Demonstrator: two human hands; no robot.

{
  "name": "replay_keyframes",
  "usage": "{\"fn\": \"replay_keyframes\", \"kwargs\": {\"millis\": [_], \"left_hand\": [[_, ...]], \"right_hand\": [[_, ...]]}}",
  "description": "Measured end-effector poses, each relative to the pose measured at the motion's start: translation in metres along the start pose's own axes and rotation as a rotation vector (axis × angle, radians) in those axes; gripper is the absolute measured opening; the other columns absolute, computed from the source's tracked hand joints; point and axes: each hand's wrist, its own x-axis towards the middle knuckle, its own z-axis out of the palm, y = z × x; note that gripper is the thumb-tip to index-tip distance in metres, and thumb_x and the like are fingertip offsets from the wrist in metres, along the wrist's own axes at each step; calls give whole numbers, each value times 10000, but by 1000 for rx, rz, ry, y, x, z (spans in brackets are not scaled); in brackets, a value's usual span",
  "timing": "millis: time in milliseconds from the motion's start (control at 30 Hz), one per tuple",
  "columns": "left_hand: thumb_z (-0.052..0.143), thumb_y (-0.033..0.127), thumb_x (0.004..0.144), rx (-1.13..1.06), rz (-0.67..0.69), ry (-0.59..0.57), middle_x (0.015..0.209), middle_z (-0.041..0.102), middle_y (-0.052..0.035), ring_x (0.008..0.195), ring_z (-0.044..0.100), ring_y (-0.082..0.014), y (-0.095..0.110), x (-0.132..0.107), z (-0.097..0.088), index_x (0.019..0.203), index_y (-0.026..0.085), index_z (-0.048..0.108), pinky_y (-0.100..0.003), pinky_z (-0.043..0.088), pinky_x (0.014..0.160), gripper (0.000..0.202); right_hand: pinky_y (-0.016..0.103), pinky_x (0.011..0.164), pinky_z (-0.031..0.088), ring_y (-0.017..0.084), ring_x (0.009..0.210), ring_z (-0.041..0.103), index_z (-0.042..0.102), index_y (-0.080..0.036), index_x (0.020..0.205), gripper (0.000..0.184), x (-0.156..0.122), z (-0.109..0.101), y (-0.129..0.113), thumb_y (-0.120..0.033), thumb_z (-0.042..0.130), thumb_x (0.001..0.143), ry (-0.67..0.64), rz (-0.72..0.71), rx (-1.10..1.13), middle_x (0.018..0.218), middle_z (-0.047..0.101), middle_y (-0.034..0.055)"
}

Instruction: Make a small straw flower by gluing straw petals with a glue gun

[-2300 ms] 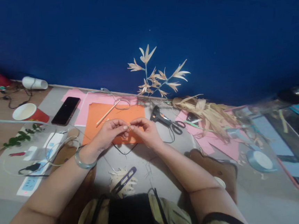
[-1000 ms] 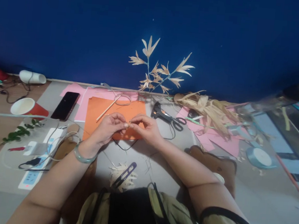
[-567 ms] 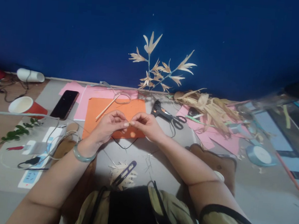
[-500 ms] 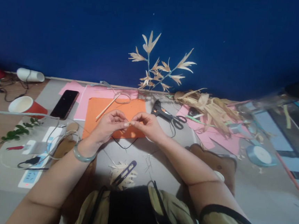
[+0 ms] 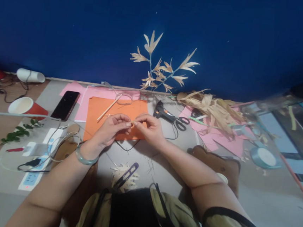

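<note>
My left hand (image 5: 115,128) and my right hand (image 5: 149,128) meet above an orange sheet (image 5: 94,110), thumbs and forefingers pinched. Between the fingertips of both is a tiny pale strip (image 5: 132,121), straw-coloured like the dried husk; its exact kind is too small to make out. A thin pale stick (image 5: 108,108) lies on the orange sheet beyond my left hand, with small pale slivers near it. Closer to my body, purple-handled thread snips (image 5: 127,175) rest on a heap of cut husk pieces (image 5: 132,183).
A black glue gun (image 5: 164,113) and scissors (image 5: 181,122) lie right of the sheet, before dried husks (image 5: 212,110). A husk-flower branch (image 5: 160,73) stands at the blue wall. Leftward are a phone (image 5: 65,105), a paper cup (image 5: 28,107) and a power strip (image 5: 32,177).
My right hand has shifted slightly right and turned, so the fingertips are a little farther apart. More of the pale strip shows between them.
</note>
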Motion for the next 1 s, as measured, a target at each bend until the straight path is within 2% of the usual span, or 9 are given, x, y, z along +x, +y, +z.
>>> {"fn": "replay_keyframes", "kwargs": {"millis": [100, 233, 433, 533, 700, 800, 900, 1000], "left_hand": [[797, 250, 614, 30, -20, -11, 589, 649, -8, 552, 604, -105, -1, 0, 0, 699, 124, 623, -212, 487, 558, 231], [798, 251, 608, 8, 3, 20, 587, 656, -4, 553, 606, -103, -2, 1, 0, 696, 132, 639, -216, 492, 571, 217], [781, 241, 616, 12, 22, 27, 580, 659, -2, 546, 608, -106, -3, 1, 0, 693, 145, 624, -223, 492, 582, 200], [768, 250, 638, 87, 69, 29, 583, 661, -5, 548, 605, -112, -3, 1, -1, 690, 148, 626, -233, 493, 591, 183], [746, 261, 677, 309, 223, 59, 593, 659, -11, 566, 607, -127, -4, 0, -4, 696, 151, 667, -248, 488, 608, 136], [749, 255, 680, 373, 256, 55, 618, 665, -17, 575, 603, -130, -5, 0, -6, 693, 155, 684, -246, 477, 611, 119], [761, 237, 667, 404, 260, 52, 628, 664, -18, 570, 584, -126, -5, -1, -5, 684, 158, 693, -240, 457, 599, 106], [760, 214, 662, 469, 305, 81, 639, 661, -22, 595, 577, -137, -5, -1, -4, 678, 165, 704, -243, 439, 604, 76]], "right_hand": [[298, 683, 474, 149, 699, 599, 650, -198, 742, 154, 0, 0, 0, -329, 651, 824, 2, -81, -57, 730, 665, 33], [311, 691, 463, 147, 677, 590, 655, -207, 740, 113, 1, -2, 1, -262, 628, 836, -30, -182, -139, 734, 670, 32], [345, 744, 444, 160, 683, 591, 659, -215, 753, 129, 2, -3, 1, -287, 610, 848, -67, -208, -208, 738, 670, 35], [321, 714, 451, 155, 688, 587, 648, -206, 743, 142, 1, -2, -2, -297, 615, 846, -91, -170, -154, 735, 665, 34], [275, 664, 462, 137, 681, 585, 633, -176, 742, 193, 2, -3, -6, -348, 635, 829, -140, 43, -23, 727, 655, 27], [263, 653, 466, 127, 667, 582, 637, -166, 729, 234, 3, -3, -4, -388, 686, 784, -131, 129, 28, 715, 663, 19], [262, 647, 467, 129, 663, 586, 645, -164, 728, 240, 4, -4, -2, -392, 712, 759, -92, 146, 30, 714, 675, 21], [269, 654, 464, 139, 680, 601, 651, -174, 738, 200, 3, -4, -2, -364, 686, 787, -85, 102, -43, 732, 685, 26]]}}
